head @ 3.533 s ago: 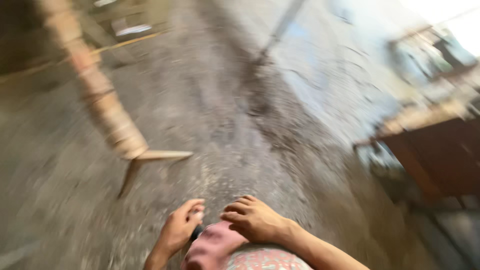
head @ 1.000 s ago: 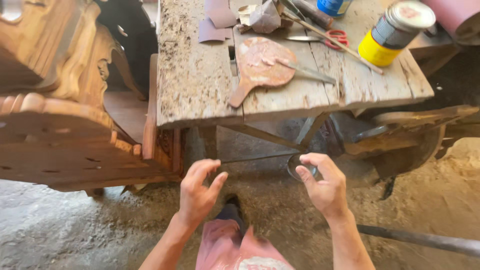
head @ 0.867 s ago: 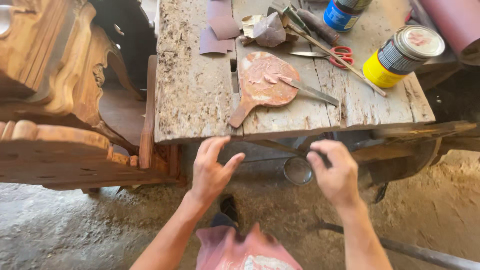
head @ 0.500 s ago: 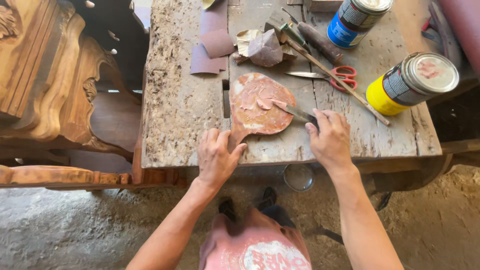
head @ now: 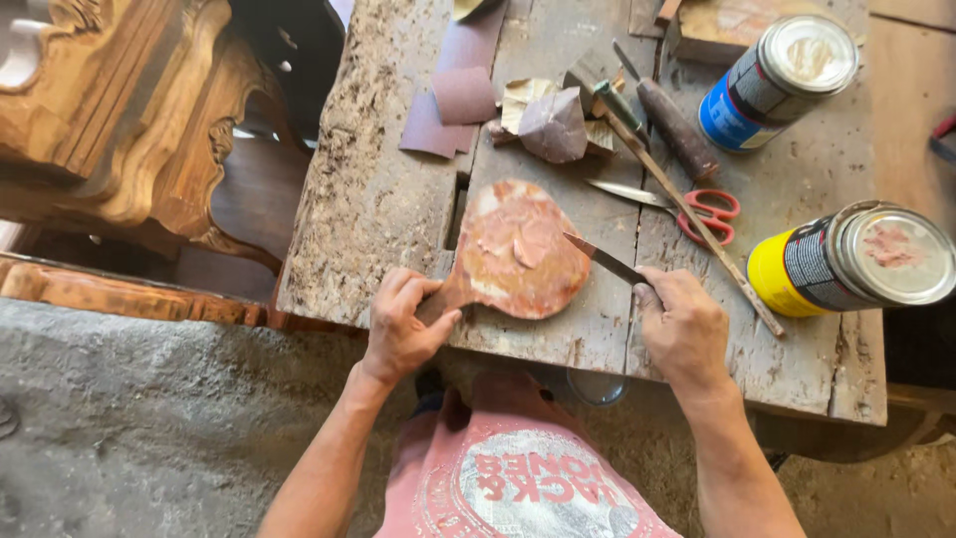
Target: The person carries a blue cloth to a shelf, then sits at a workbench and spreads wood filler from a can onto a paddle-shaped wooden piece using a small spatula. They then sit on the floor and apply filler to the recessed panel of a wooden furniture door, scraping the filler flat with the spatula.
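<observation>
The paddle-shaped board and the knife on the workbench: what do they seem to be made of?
The paddle-shaped board, its handle gripped by the left hand, looks like wood coated in dried reddish-brown filler; the surface is patchy and matte. The knife in the right hand seems to have a thin metal blade, grey and dull, with paste-coloured stains. The workbench is rough, weathered grey wood planks, pitted and cracked.

Blue-labelled tin [head: 777, 85] stands behind yellow-labelled tin [head: 846, 261], right on bench.
</observation>
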